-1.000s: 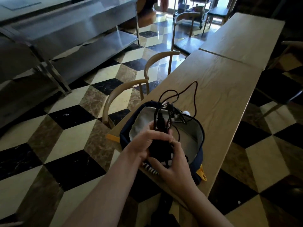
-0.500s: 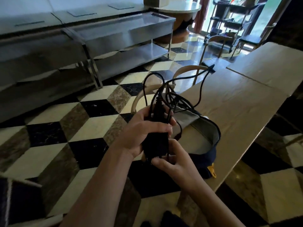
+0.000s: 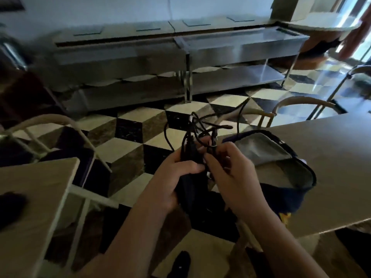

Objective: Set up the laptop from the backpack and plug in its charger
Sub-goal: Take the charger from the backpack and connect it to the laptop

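Note:
A black charger brick (image 3: 192,183) with a tangle of black cable (image 3: 202,127) is held over the floor, left of the table edge. My left hand (image 3: 170,181) grips the brick from the left. My right hand (image 3: 230,177) holds the cable bundle just above the brick, fingers curled round it. The dark blue backpack (image 3: 281,177) lies open on the wooden table (image 3: 331,157) to the right, its grey lining showing. No laptop is in view.
A second wooden table (image 3: 30,197) stands at the lower left with a chair (image 3: 60,137) behind it. Another chair (image 3: 297,107) sits at the far side of the main table. Steel counters (image 3: 180,57) run along the back wall over a checkered floor.
The view has swung left. Both hands have carried the charger and cable off the backpack and out past the table edge; my right hand has moved up onto the cables.

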